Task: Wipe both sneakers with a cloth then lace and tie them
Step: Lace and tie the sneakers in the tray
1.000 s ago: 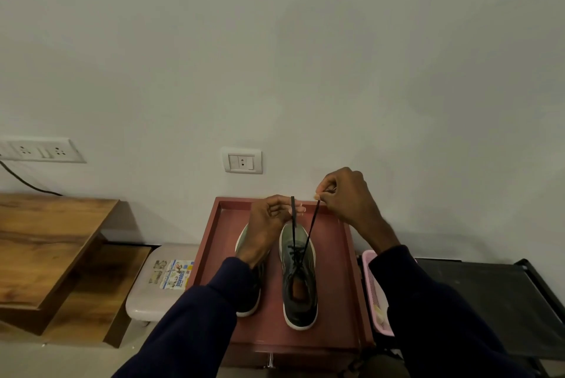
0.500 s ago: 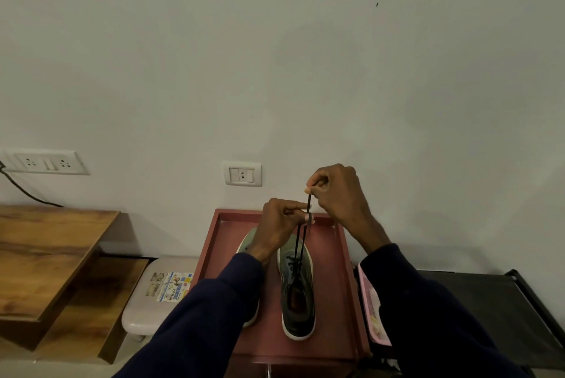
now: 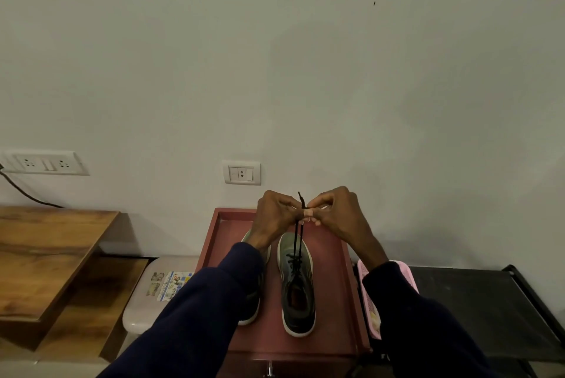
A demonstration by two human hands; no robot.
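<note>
Two grey-green sneakers with white soles stand side by side on a red-brown tray table (image 3: 334,310), toes toward the wall. The right sneaker (image 3: 296,286) shows in full; the left sneaker (image 3: 253,310) is mostly hidden under my left sleeve. Both ends of the black lace (image 3: 299,237) rise taut from the right sneaker to my hands. My left hand (image 3: 275,215) and my right hand (image 3: 334,212) meet above the toe, and both pinch the lace ends together, the tips sticking up between them. No cloth is in view.
A pink basket (image 3: 371,304) sits just right of the tray, beside a black rack (image 3: 489,310). A white stool (image 3: 146,292) with a sticker stands to the left, then a wooden table (image 3: 46,255). The wall with a switch (image 3: 241,173) is right behind.
My hands have come together over the toe of the right sneaker. The two lace ends, held apart a second ago, are now side by side between my fingers.
</note>
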